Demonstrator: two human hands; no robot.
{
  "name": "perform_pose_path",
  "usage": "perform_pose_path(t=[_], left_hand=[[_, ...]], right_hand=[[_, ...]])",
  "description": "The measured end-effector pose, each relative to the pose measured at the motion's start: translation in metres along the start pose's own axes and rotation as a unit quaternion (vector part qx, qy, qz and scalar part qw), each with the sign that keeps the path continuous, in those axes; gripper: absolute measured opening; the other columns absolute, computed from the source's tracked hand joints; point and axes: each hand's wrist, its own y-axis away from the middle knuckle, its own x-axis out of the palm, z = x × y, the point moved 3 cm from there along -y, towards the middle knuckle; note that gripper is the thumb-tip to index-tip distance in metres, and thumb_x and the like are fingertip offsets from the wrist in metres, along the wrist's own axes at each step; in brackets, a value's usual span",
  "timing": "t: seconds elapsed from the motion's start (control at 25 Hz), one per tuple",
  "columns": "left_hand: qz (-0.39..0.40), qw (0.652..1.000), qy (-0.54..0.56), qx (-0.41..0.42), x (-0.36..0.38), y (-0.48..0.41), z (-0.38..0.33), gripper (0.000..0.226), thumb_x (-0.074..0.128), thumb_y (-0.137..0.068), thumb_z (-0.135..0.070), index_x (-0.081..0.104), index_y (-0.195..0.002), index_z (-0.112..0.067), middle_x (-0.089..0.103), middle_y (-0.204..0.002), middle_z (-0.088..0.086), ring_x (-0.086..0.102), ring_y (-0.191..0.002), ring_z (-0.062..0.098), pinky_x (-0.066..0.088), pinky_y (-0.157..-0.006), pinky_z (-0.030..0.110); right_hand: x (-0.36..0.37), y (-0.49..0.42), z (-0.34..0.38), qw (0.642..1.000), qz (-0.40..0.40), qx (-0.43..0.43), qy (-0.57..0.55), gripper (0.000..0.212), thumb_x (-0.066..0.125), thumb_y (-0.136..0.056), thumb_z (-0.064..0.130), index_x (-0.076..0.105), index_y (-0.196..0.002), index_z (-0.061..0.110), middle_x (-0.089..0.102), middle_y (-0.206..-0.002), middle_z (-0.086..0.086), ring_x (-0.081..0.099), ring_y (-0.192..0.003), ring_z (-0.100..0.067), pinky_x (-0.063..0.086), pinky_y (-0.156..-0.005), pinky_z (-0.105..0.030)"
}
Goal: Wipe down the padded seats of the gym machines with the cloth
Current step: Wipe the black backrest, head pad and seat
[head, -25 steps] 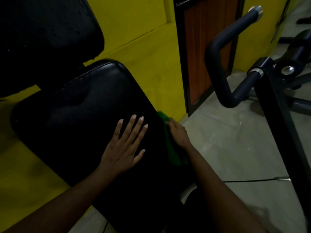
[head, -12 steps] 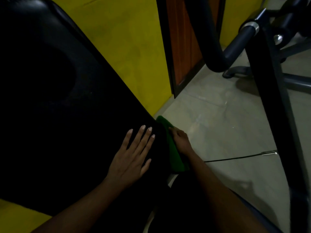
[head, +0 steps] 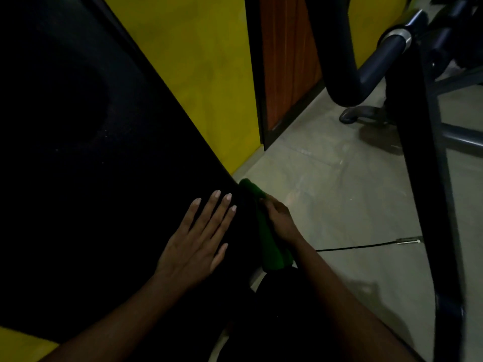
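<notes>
Padded seat [head: 91, 152]: black, dim lit. Green cloth [head: 271, 252]: against seat's right side edge, my right hand [head: 281, 220] curled round it. Left hand [head: 196, 244]: flat on seat top, fingers straight, holding nothing. Step, as judged: wiping side edge. Next: cloth up onto seat top, firm pressure.

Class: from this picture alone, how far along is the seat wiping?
Done: cannot tell; the dark padded seat shows no wipe marks. In hand: the right hand holds the green cloth against the seat's right edge; the left hand rests flat on top. Left: likely padding on the neighbouring machine.
</notes>
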Motion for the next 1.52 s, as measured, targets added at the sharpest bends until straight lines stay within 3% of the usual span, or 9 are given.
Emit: perform_pose_path(t=[0.16, 0.44, 0.68, 0.84, 0.92, 1.08, 1.28, 1.4, 1.52], left_hand=[[-0.005, 1.0, 0.002, -0.001, 0.001, 0.0, -0.005, 0.068, 0.024, -0.091, -0.042, 0.023, -0.147, -0.005, 0.017, -0.156, 0.017, 0.009, -0.145, 0.034, -0.004, -0.118, 0.049], [-0.016, 1.0, -0.021, 0.007, 0.008, 0.0, -0.008, 0.067, 0.022, -0.093, -0.042, 0.019, -0.149, -0.005, 0.013, -0.157, 0.016, 0.007, -0.145, 0.033, -0.004, -0.118, 0.049], [0.037, 0.999, 0.021, 0.012, 0.005, -0.001, -0.004, 0.069, 0.021, -0.092, -0.044, 0.017, -0.149, -0.004, 0.01, -0.158, 0.017, 0.003, -0.146, 0.033, -0.006, -0.119, 0.047], [0.082, 0.965, 0.236, -0.08, -0.021, -0.006, -0.005, 0.072, 0.003, -0.096, -0.052, 0.024, -0.148, -0.008, 0.022, -0.156, 0.009, 0.007, -0.146, 0.02, -0.001, -0.118, 0.037], [0.081, 0.898, 0.407, -0.148, -0.044, -0.007, -0.001, 0.084, -0.008, -0.085, -0.067, 0.011, -0.15, -0.017, 0.009, -0.159, -0.003, -0.006, -0.145, 0.009, -0.01, -0.117, 0.029], [0.106, 0.568, 0.733, -0.358, -0.098, 0.014, 0.01, 0.07, 0.018, -0.089, -0.065, 0.011, -0.149, -0.031, 0.01, -0.158, -0.01, 0.008, -0.146, 0.014, 0.011, -0.116, 0.035], [0.071, 0.266, 0.878, -0.391, -0.181, 0.065, 0.021, 0.069, 0.028, -0.076, -0.075, 0.047, -0.13, -0.037, 0.048, -0.14, 0.0, 0.051, -0.12, 0.014, 0.042, -0.098, 0.036], [0.066, 0.188, 0.892, -0.406, -0.22, 0.096, 0.027, 0.069, 0.037, -0.071, -0.073, 0.06, -0.117, -0.026, 0.064, -0.114, 0.007, 0.059, -0.11, 0.024, 0.047, -0.09, 0.039], [-0.004, 0.088, 0.877, -0.473, -0.229, 0.131, 0.026, 0.051, 0.053, -0.074, -0.068, 0.062, -0.102, -0.026, 0.061, -0.117, 0.008, 0.057, -0.103, 0.02, 0.043, -0.087, 0.036]], right_hand=[[-0.002, -0.008, -0.03, 0.998, 0.015, 0.042, 0.042, 0.033, 0.032, -0.101, 0.024, 0.063, -0.101, 0.012, 0.063, -0.101, -0.018, 0.056, -0.087, -0.023, 0.041, -0.071, -0.029], [-0.014, -0.011, -0.072, 0.978, 0.038, 0.185, 0.083, 0.042, 0.032, -0.1, 0.034, 0.056, -0.126, 0.012, 0.053, -0.13, -0.02, 0.053, -0.106, -0.028, 0.035, -0.084, -0.028], [-0.008, 0.004, -0.01, 0.998, -0.026, 0.035, 0.041, 0.036, 0.04, -0.099, 0.028, 0.057, -0.127, 0.015, 0.059, -0.125, -0.014, 0.057, -0.109, -0.024, 0.043, -0.09, -0.028], [-0.007, 0.049, 0.034, 0.994, -0.097, -0.051, 0.011, 0.032, 0.044, -0.097, 0.022, 0.057, -0.123, 0.007, 0.06, -0.114, -0.005, 0.054, -0.1, -0.017, 0.04, -0.082, -0.023], [-0.004, 0.078, 0.057, 0.992, -0.104, -0.077, 0.012, 0.035, 0.044, -0.095, 0.026, 0.056, -0.123, 0.009, 0.057, -0.111, -0.003, 0.054, -0.101, -0.017, 0.041, -0.086, -0.026], [0.0, 0.136, 0.111, 0.993, -0.082, -0.072, -0.046, 0.021, 0.038, -0.099, 0.019, 0.059, -0.102, 0.018, 0.062, -0.093, -0.002, 0.056, -0.084, -0.015, 0.043, -0.075, -0.026], [0.033, 0.225, 0.18, 0.996, 0.013, -0.081, -0.038, 0.014, 0.031, -0.102, 0.023, 0.038, -0.113, 0.019, 0.053, -0.092, 0.003, 0.053, -0.077, -0.006, 0.045, -0.064, -0.014], [0.065, 0.273, 0.205, 0.996, 0.041, -0.073, -0.034, 0.021, 0.032, -0.101, 0.026, 0.036, -0.119, 0.016, 0.054, -0.102, -0.001, 0.056, -0.086, -0.006, 0.047, -0.067, -0.009], [0.093, 0.307, 0.22, 0.991, 0.093, -0.091, 0.016, 0.034, 0.032, -0.102, 0.026, 0.045, -0.129, 0.01, 0.046, -0.132, -0.012, 0.049, -0.12, -0.024, 0.045, -0.095, -0.028]])
